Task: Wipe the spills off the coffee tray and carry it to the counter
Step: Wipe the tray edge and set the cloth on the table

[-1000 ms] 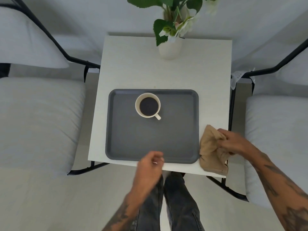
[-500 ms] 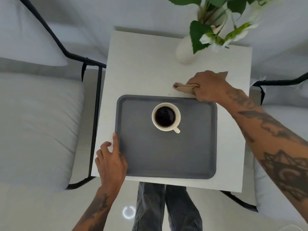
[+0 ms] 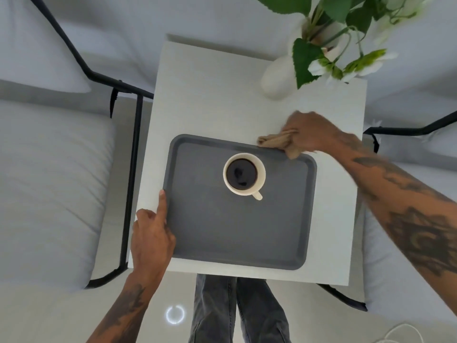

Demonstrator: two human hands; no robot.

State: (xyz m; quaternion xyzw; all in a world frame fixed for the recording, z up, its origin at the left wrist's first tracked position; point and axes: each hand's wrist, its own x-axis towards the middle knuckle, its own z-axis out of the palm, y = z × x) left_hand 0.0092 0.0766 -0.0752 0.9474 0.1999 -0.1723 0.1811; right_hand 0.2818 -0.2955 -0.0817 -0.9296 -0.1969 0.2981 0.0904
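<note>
A dark grey tray (image 3: pixel 237 231) lies on a small white table (image 3: pixel 210 95). On its far half stands a cream cup (image 3: pixel 244 174) full of black coffee, handle pointing toward me. My right hand (image 3: pixel 311 134) is closed on a bunched tan cloth (image 3: pixel 277 142) that presses on the tray's far rim, right of the cup. My left hand (image 3: pixel 150 238) rests on the tray's near-left corner, forefinger stretched along the left rim, other fingers curled.
A white vase (image 3: pixel 279 75) with green leaves and white flowers stands at the table's far right. Black-framed chairs with pale cushions flank the table, one on the left (image 3: pixel 49 181) and one on the right (image 3: pixel 408 280). My legs (image 3: pixel 237 310) are below the table's near edge.
My right hand picked the cloth up from the table's near right and brought it to the tray's far rim. My left hand moved to the tray's left edge and settled there.
</note>
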